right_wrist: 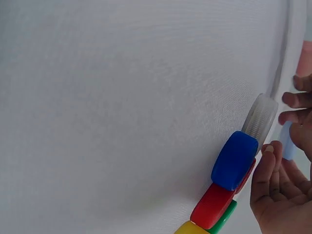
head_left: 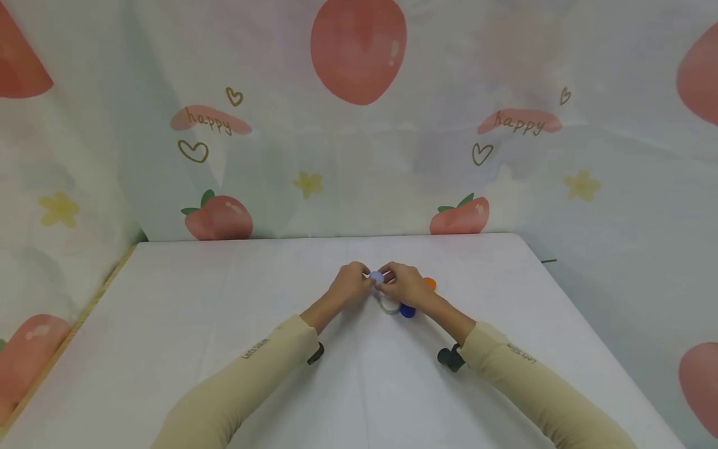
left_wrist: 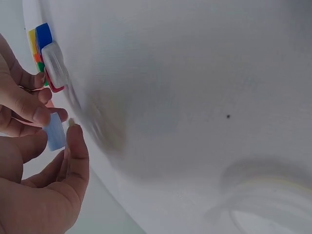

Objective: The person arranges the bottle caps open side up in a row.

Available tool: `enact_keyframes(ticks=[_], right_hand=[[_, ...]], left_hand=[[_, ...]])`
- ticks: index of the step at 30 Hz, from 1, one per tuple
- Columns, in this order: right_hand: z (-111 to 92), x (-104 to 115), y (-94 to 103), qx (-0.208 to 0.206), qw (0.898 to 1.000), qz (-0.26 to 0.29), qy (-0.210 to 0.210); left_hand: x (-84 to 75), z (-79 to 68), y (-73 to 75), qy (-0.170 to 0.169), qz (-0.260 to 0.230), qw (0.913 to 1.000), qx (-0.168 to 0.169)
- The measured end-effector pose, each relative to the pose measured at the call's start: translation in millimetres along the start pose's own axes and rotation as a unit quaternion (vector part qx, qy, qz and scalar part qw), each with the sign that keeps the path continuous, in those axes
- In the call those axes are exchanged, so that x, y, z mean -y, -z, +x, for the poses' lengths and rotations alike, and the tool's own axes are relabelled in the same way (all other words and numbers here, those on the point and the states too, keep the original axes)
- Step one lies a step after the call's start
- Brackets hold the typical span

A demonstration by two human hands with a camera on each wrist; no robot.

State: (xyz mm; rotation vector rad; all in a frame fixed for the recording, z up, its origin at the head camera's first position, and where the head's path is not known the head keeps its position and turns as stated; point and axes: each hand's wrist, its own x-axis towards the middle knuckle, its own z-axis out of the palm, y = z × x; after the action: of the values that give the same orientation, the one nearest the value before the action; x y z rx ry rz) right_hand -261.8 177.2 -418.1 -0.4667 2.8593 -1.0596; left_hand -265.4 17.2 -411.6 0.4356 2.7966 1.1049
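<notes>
A small light blue round piece [head_left: 376, 277] is held between both hands above the far part of the table. My left hand [head_left: 350, 282] has its thumb at one edge of the piece, fingers curled. From the other side my right hand [head_left: 405, 284] pinches it between thumb and finger. The left wrist view shows the light blue piece [left_wrist: 55, 131] edge-on, as a short band, partly covered by fingertips. Close to the right hand lie a clear ridged ring [right_wrist: 261, 117] and a thick blue disc [right_wrist: 235, 161], with red [right_wrist: 213, 205] and green [right_wrist: 224, 217] discs beside them.
The white-covered table [head_left: 252, 280] meets a printed cloth backdrop [head_left: 359, 162] behind the hands. An orange disc [head_left: 430, 284] shows past the right hand, and a yellow disc [right_wrist: 191, 228] in the right wrist view. Dark wrist devices [head_left: 450, 358] sit under both sleeves.
</notes>
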Motion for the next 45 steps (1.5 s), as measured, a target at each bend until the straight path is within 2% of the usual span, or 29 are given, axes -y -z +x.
enact_keyframes(ticks=[3, 10, 17, 22, 26, 31, 34, 37, 40, 45], right_hand=[[1, 2, 0.0, -0.001, 1.0, 0.002, -0.007], [-1, 1, -6.8, 0.006, 0.999, 0.031, 0.006], [-7, 7, -13.1, 0.007, 0.999, 0.048, 0.007], [-7, 11, -14.2, 0.024, 0.995, 0.101, 0.003], [-7, 13, -16.2, 0.048, 0.985, 0.165, -0.003], [-8, 20, -18.6, 0.073, 0.966, 0.245, -0.039], [-8, 24, -19.2, 0.082, 0.957, 0.275, -0.051], [-9, 27, -20.0, 0.086, 0.952, 0.289, -0.057], [-9, 29, -21.0, 0.09, 0.952, 0.287, -0.057], [-11, 32, -23.7, 0.096, 0.962, 0.254, -0.036]], left_hand=[[0.0, -0.3, 3.3, 0.004, 0.003, 1.0, 0.002], [6.3, -9.1, 7.7, -0.002, -0.011, 0.9999, -0.004], [12.9, -18.9, 10.1, 0.01, -0.055, 0.9984, -0.005], [19.8, -24.4, 16.8, 0.016, -0.088, 0.996, 0.005], [24.3, -30.3, 24.0, 0.015, -0.096, 0.9952, 0.008], [29.4, -38.4, 30.0, 0.01, -0.107, 0.9942, 0.009], [31.5, -42.2, 32.0, -0.002, -0.105, 0.9945, 0.007], [33.7, -46.0, 34.2, -0.018, -0.105, 0.9943, 0.005], [36.1, -50.3, 37.1, -0.018, -0.111, 0.9936, 0.006], [40.3, -56.6, 42.8, -0.024, -0.109, 0.9937, -0.003]])
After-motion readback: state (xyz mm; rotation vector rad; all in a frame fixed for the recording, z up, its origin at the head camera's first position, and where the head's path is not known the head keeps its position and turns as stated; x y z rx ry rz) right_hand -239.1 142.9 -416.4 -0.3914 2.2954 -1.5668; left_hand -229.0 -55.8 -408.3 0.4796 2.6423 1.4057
